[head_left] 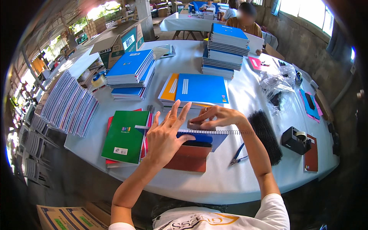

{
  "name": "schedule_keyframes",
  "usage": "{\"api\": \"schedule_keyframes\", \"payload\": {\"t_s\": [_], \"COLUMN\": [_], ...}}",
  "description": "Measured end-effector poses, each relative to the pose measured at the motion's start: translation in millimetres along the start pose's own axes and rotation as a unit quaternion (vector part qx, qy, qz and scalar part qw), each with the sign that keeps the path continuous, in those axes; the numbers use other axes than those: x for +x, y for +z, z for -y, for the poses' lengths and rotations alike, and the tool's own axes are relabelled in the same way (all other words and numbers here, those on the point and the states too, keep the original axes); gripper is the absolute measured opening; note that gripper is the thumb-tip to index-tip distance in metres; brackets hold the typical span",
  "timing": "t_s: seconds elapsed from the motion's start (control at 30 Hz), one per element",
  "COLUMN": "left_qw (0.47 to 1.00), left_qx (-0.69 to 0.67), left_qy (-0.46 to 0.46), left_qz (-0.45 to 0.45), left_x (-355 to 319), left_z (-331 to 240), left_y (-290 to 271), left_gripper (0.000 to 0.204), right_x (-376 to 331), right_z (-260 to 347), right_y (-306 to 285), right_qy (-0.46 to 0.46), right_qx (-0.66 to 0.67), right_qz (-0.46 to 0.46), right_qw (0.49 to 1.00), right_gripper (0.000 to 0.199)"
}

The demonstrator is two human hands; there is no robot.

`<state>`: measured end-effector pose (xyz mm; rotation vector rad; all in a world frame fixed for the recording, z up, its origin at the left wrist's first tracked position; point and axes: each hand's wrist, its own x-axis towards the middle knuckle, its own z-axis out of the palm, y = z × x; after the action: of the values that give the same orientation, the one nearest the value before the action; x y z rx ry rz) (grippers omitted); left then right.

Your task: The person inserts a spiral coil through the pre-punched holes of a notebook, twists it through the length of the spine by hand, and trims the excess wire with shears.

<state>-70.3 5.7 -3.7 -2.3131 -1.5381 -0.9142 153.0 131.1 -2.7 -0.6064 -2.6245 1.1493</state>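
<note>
Coil (230, 132) extends right of left hand (168, 128), near right hand (216, 117).

Pliers (236, 157) between notebook (221, 142) and coil bundle (265, 138)

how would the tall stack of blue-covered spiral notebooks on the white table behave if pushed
The tall stack of blue-covered spiral notebooks may tip or slide apart, as its layers sit unevenly. It is probably heavy, being many notebooks deep.

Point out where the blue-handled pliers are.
In the head view, the blue-handled pliers lie right of centre on the white table, left of the black spiral coils.
</note>
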Motion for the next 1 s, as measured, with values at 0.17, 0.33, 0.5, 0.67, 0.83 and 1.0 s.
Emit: {"api": "schedule_keyframes", "payload": {"t_s": [0.17, 0.33, 0.5, 0.67, 0.83, 1.0], "left_qw": [1.0, 0.999, 0.999, 0.998, 0.997, 0.989], "left_qx": [0.006, -0.014, -0.024, -0.004, 0.037, -0.044], "left_qy": [-0.01, -0.035, -0.048, -0.062, -0.07, -0.126], "left_qz": [-0.01, -0.001, 0.009, 0.017, -0.007, -0.064], "left_x": [-2.9, -2.8, -7.6, -15.1, -13.3, -12.2], "left_z": [6.7, 10.2, 16.2, 26.3, 40.5, 45.1], "left_y": [-4.2, -7.4, -13.3, -19.2, -16.3, -15.4], "left_gripper": [0.094, 0.096, 0.099, 0.101, 0.104, 0.116], "right_x": [8.3, 9.6, 28.9, 45.3, 42.1, 45.4], "right_z": [1.0, -22.2, -12.2, 16.5, -8.9, -26.1], "right_y": [1.1, -1.1, -2.2, 4.5, -3.4, -9.0], "right_qy": [-0.015, -0.115, -0.06, 0.057, -0.121, -0.043], "right_qx": [0.009, 0.092, 0.05, -0.051, 0.12, 0.097], "right_qz": [0.022, -0.023, 0.005, 0.061, 0.021, 0.005], "right_qw": [1.0, 0.989, 0.997, 0.995, 0.985, 0.994], "right_gripper": [0.063, 0.062, 0.071, 0.071, 0.07, 0.072]}}
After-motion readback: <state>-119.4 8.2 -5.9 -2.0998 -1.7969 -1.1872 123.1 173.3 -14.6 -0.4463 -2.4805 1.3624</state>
